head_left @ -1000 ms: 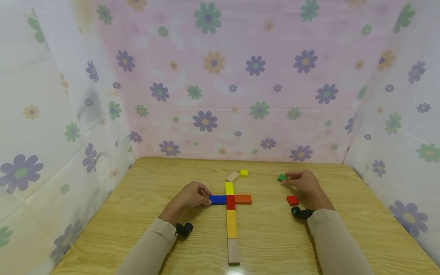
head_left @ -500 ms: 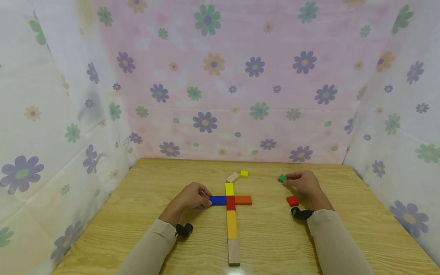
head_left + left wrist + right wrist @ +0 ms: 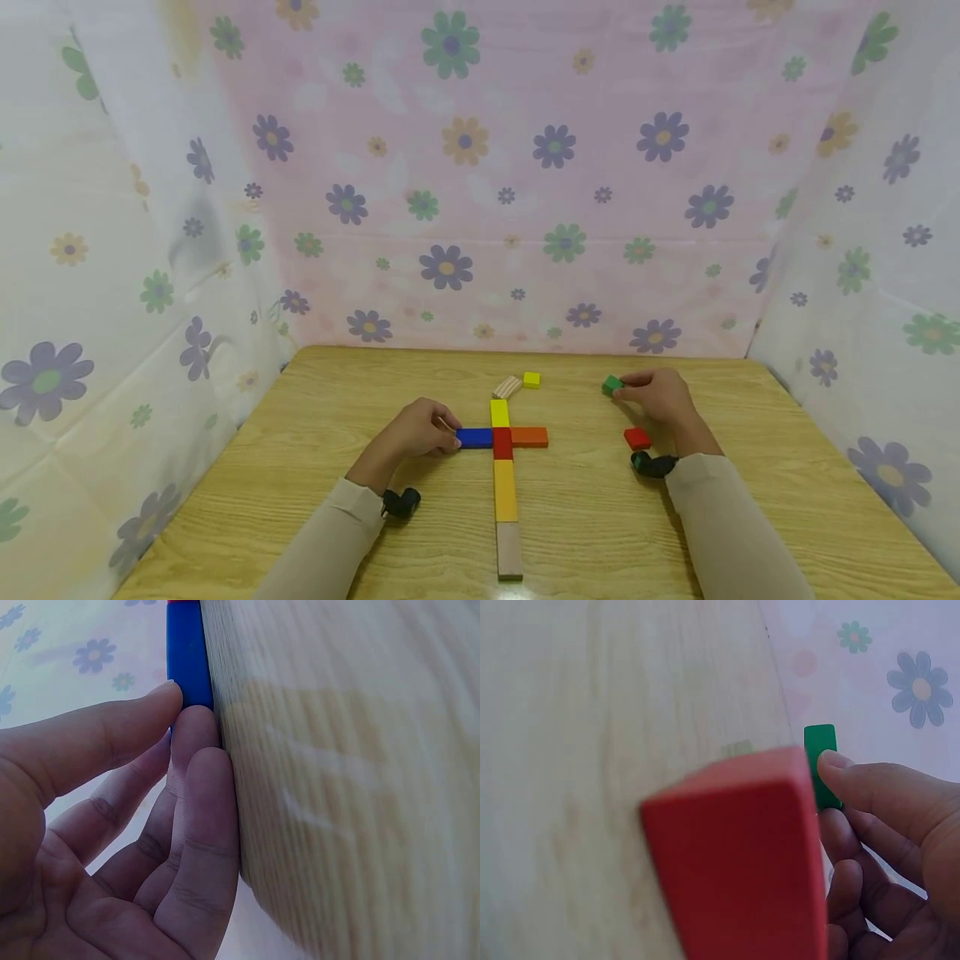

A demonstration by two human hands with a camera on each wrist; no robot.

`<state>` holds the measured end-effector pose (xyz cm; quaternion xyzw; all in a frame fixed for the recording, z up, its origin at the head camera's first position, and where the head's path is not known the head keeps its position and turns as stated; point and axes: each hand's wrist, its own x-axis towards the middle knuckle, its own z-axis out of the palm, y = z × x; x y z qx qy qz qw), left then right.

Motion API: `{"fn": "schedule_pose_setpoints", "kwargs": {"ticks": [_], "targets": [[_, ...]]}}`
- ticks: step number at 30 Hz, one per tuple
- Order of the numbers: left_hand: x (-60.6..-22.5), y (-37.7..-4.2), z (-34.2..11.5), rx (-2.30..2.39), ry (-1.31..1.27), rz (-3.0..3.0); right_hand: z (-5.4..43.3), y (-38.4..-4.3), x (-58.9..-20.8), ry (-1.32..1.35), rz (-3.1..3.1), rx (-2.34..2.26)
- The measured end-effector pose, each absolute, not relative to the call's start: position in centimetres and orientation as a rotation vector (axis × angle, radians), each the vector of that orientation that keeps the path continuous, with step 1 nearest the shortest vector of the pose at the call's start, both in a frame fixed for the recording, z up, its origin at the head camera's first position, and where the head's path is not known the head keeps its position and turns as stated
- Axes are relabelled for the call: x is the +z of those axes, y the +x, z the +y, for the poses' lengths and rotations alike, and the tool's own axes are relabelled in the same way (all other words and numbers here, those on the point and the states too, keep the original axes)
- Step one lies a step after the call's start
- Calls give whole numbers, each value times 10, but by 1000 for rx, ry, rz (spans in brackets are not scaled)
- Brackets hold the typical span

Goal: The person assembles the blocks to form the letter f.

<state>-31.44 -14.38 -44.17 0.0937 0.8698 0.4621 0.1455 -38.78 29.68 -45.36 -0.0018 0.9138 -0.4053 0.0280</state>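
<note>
My left hand [image 3: 422,427] pinches the outer end of a blue wooden block [image 3: 475,438] between thumb and fingers. That block lies flat, its other end against a red block [image 3: 502,443] in the middle of a cross of blocks. In the left wrist view the thumb and a finger meet the end of the blue block [image 3: 189,656]. At the right, my right hand [image 3: 663,397] grips a small green block [image 3: 612,385] by one edge. The right wrist view has the thumb over the green block [image 3: 821,761], which appears tilted; its gap from the table is unclear.
The cross also has yellow [image 3: 499,413], orange [image 3: 529,437], amber [image 3: 506,492] and plain wood [image 3: 509,550] blocks. Behind it lie a striped wood piece [image 3: 507,387] and a small yellow block [image 3: 532,380]. A loose red block [image 3: 637,438] is near my right wrist.
My right hand has moved slightly left and up with the green block, which now looks more tilted. The left hand and the cross of blocks stay put.
</note>
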Motion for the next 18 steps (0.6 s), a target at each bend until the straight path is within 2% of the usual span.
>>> {"fn": "schedule_pose_setpoints", "kwargs": {"ticks": [18], "targets": [[-440,-316,-144,1315,246,2511,263,-397,-448,-19,2819,-1269]]}}
